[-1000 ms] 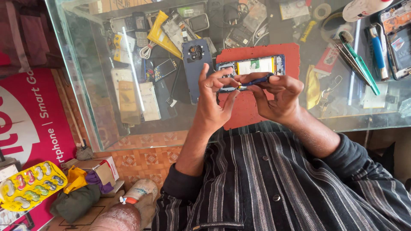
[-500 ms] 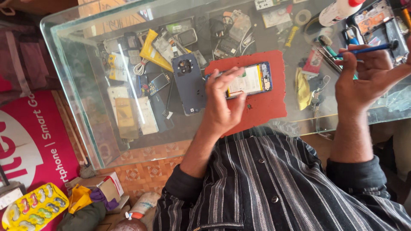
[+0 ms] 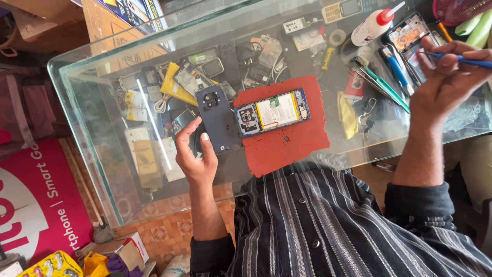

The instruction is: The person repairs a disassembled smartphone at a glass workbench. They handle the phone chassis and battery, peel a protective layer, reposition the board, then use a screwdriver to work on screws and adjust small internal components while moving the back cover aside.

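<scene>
An opened phone (image 3: 272,112) with its battery and board showing lies on a red mat (image 3: 287,138) on the glass counter (image 3: 107,174). Left of it lies a dark blue back cover (image 3: 219,119); my left hand (image 3: 197,156) grips its near end, thumb on top. My right hand (image 3: 445,82) is raised at the right, well away from the phone, holding a thin blue tool (image 3: 469,60) between the fingers.
On the glass at the right lie a blue screwdriver (image 3: 392,66), green-handled tweezers (image 3: 387,84), a white glue bottle (image 3: 373,26), a yellow cloth (image 3: 349,114) and another opened phone (image 3: 410,36). Phone parts fill the case under the glass. A pink sign (image 3: 36,205) stands at left.
Both hands left the opened phone, which now lies on the red mat. My right hand carried the blue tool up to the right; my left hand moved left onto the back cover.
</scene>
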The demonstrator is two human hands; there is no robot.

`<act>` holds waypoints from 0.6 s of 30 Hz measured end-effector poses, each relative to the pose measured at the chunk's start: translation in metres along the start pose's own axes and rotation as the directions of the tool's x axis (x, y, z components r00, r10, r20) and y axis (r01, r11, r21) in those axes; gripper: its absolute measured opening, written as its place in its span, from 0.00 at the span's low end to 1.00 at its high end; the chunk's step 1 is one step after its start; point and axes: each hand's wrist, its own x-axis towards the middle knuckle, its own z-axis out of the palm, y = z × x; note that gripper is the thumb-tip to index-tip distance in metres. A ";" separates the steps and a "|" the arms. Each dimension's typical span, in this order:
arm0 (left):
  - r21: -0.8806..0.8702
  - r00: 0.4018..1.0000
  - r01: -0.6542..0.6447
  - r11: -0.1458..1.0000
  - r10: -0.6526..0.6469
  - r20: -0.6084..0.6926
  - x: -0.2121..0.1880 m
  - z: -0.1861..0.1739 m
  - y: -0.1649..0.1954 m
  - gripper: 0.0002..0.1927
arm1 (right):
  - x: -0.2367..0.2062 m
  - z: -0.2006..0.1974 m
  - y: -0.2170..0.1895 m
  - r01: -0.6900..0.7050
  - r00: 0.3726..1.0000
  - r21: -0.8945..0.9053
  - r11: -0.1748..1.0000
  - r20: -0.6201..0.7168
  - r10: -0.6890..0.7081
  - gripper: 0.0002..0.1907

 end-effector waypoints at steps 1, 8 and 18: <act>0.035 1.000 -0.006 0.999 0.006 -0.002 0.000 -0.002 0.000 0.13 | 0.003 -0.004 0.002 0.000 1.000 -0.012 1.000 -0.012 0.000 0.15; 0.224 0.991 0.023 0.974 -0.052 0.123 0.007 -0.003 0.003 0.07 | -0.004 -0.003 -0.010 -0.002 0.996 -0.126 0.992 0.090 0.014 0.20; 0.344 0.940 -0.108 0.933 -0.017 0.341 0.014 0.007 0.013 0.04 | -0.065 0.070 -0.072 -0.039 0.896 -0.089 0.995 0.438 0.075 0.38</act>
